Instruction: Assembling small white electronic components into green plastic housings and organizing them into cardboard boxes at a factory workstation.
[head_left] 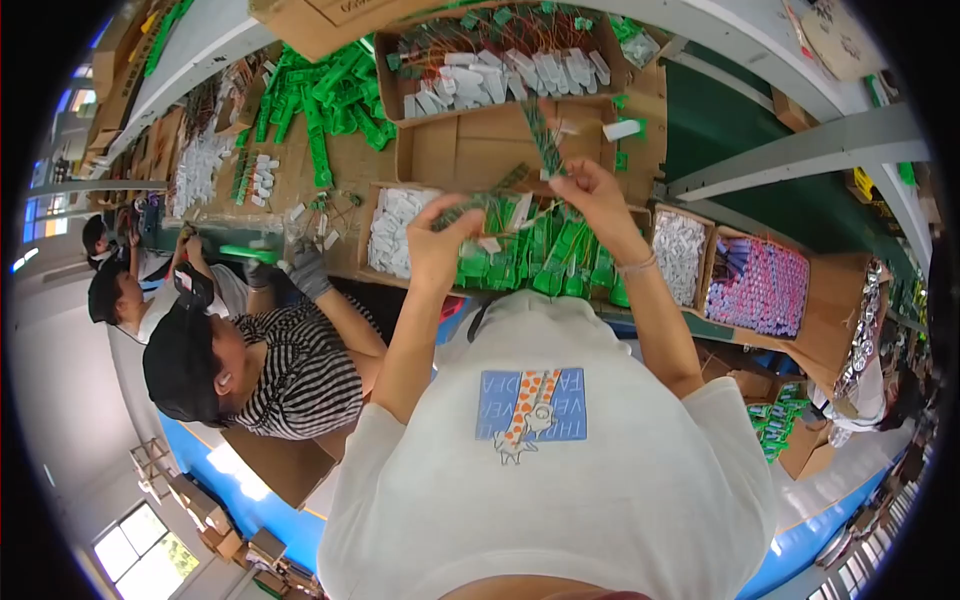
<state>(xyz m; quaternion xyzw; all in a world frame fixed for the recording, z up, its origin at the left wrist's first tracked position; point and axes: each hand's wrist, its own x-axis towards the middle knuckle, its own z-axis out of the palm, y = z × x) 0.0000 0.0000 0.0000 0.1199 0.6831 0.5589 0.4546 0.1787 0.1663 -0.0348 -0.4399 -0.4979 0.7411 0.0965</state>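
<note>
My left hand (440, 240) is closed on a narrow green circuit board strip (470, 207), which is blurred. Higher and to the right, my right hand (597, 205) pinches the lower end of another green circuit board strip (541, 135) that stands nearly upright. Thin wires and a white piece (622, 129) show near this strip, smeared by motion. Below both hands lies a box of green plastic housings (570, 260) with wires among them. Beside my left hand, a cardboard compartment is filled with small white plastic parts (392, 235).
A cardboard tray (455, 150) stands beyond my hands, with wired white parts (490, 80) behind. To the right are white pieces (680, 245) and pink-purple cylinders (760, 285). Green housings (325, 100) pile up at the far left. A co-worker's gloved hand (308, 270) works close by on the left.
</note>
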